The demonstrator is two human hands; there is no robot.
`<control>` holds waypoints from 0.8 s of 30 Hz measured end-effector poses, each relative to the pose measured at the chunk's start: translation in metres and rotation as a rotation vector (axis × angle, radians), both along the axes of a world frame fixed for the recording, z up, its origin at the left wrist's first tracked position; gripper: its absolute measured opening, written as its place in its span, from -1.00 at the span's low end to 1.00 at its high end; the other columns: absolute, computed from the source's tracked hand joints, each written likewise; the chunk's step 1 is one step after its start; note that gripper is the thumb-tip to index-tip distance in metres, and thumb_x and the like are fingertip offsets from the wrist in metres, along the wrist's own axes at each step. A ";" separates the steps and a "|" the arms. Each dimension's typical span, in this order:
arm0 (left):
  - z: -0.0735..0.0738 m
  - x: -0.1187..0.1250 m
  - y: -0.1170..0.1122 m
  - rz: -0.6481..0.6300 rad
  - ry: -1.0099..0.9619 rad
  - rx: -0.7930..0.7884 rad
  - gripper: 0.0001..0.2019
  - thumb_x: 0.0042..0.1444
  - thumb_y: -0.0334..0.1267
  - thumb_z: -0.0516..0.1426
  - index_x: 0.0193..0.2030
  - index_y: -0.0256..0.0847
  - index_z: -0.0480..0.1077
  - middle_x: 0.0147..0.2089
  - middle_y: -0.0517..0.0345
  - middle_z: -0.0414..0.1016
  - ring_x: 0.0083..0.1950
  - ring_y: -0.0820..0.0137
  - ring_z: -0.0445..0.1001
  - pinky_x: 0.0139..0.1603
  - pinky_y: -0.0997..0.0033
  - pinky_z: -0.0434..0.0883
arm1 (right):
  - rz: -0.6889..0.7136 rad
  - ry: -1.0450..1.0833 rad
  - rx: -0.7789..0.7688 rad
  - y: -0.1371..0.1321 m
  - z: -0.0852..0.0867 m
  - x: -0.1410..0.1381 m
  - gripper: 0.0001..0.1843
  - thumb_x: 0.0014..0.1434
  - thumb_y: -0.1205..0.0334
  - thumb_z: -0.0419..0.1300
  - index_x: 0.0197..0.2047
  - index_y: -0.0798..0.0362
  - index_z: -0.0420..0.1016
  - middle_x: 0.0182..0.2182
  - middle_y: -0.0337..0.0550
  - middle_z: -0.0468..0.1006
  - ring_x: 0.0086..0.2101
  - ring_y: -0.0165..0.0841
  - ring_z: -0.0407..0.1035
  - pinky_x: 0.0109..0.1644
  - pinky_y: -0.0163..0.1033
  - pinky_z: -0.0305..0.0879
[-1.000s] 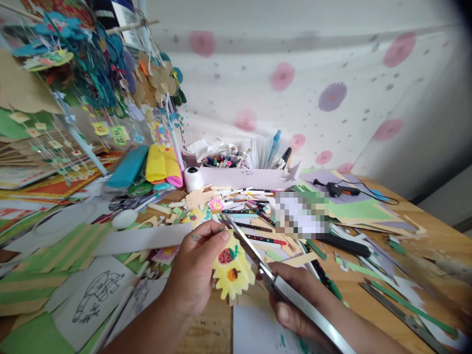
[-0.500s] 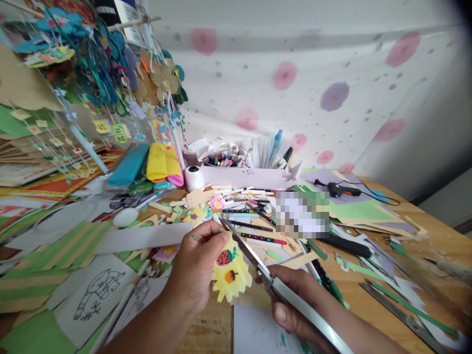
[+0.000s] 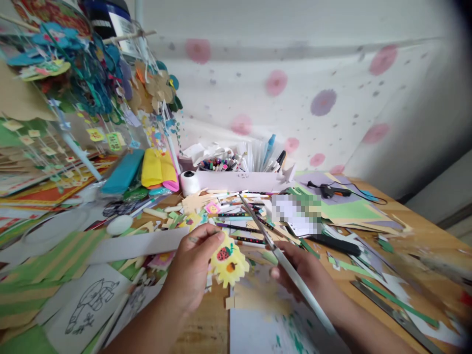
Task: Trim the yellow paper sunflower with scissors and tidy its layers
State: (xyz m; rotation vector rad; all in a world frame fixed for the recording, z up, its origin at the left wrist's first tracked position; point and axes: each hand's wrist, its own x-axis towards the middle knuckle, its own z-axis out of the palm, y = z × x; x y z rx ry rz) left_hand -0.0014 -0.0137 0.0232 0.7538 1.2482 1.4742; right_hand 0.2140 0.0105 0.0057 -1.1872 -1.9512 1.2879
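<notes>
Between thumb and fingers, my left hand (image 3: 190, 268) pinches the upper left edge of a yellow paper cutout (image 3: 239, 260). Its border is zigzag, and it carries a strawberry-like red picture with a green top and a small orange-brown acorn-like picture. Metal scissors (image 3: 285, 263) are in my right hand (image 3: 309, 275), their blades together and pointing up and away, to the right of the cutout and apart from it. My right fingers partly hide the handles. Below the hands lies a white sheet (image 3: 254, 329) with green marks.
Patterned pens (image 3: 241, 227) and paper scraps litter the table's middle. A pale box (image 3: 239, 181) of pens stands behind, beside a white thread spool (image 3: 190, 183). At right lie a glue gun (image 3: 334, 191), a black-handled tool (image 3: 337, 244) and a metal strip (image 3: 391, 309). Drawings (image 3: 92, 300) lie left.
The scissors have come away from the cutout's top edge near my left fingers, and their blades have closed. My left hand keeps its pinch on the cutout. The view has shifted slightly.
</notes>
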 end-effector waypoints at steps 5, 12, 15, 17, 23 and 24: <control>0.004 -0.004 0.005 0.114 0.031 -0.052 -0.64 -0.32 -0.03 0.39 -0.43 -0.15 0.42 -0.52 0.36 0.33 -0.48 0.52 0.25 -0.59 0.66 0.22 | -0.182 -0.427 0.219 0.018 -0.001 0.000 -0.47 0.05 0.24 0.17 0.13 -0.05 0.34 -0.33 -0.16 0.58 -0.38 -0.28 0.41 -0.35 -0.29 0.14; 0.001 -0.006 0.010 0.129 -0.057 -0.086 -0.60 -0.37 -0.12 0.43 -0.37 -0.08 0.40 -0.44 0.39 0.37 -0.47 0.50 0.28 -0.58 0.60 0.36 | -0.162 -0.574 0.442 0.029 -0.007 -0.014 -0.50 0.02 0.22 0.16 0.08 0.01 0.39 -0.10 0.00 0.58 -0.21 -0.16 0.47 -0.29 -0.26 0.16; -0.002 -0.003 0.009 0.074 -0.085 -0.052 -0.64 -0.34 -0.20 0.41 -0.40 -0.09 0.38 -0.40 0.35 0.41 -0.38 0.41 0.37 -0.57 0.55 0.40 | -0.141 -0.613 0.456 0.031 -0.007 -0.015 -0.54 0.02 0.22 0.16 0.04 0.03 0.42 -0.16 0.01 0.57 -0.22 -0.15 0.46 -0.30 -0.24 0.18; -0.002 -0.001 0.009 0.051 -0.090 -0.040 -0.64 -0.35 -0.22 0.41 -0.41 -0.11 0.37 -0.42 0.34 0.41 -0.41 0.41 0.38 -0.57 0.53 0.41 | -0.125 -0.616 0.464 0.031 -0.006 -0.015 -0.57 0.04 0.23 0.15 0.03 0.04 0.43 -0.19 0.01 0.56 -0.23 -0.15 0.45 -0.28 -0.23 0.19; -0.004 0.001 0.013 -0.001 -0.072 -0.059 -0.66 -0.32 -0.22 0.40 -0.43 -0.14 0.36 -0.44 0.33 0.42 -0.44 0.43 0.39 -0.54 0.53 0.41 | -0.093 -0.587 0.472 0.032 -0.005 -0.015 -0.66 0.08 0.31 0.14 -0.04 0.12 0.47 -0.16 0.07 0.53 -0.15 -0.16 0.40 -0.13 -0.20 0.25; -0.006 0.000 0.013 -0.011 -0.063 -0.062 -0.67 -0.31 -0.22 0.40 -0.43 -0.14 0.36 -0.44 0.33 0.43 -0.43 0.43 0.39 -0.53 0.54 0.41 | -0.091 -0.587 0.469 0.032 -0.006 -0.015 -0.67 0.09 0.31 0.14 -0.05 0.13 0.48 -0.16 0.08 0.53 -0.15 -0.15 0.39 -0.12 -0.19 0.26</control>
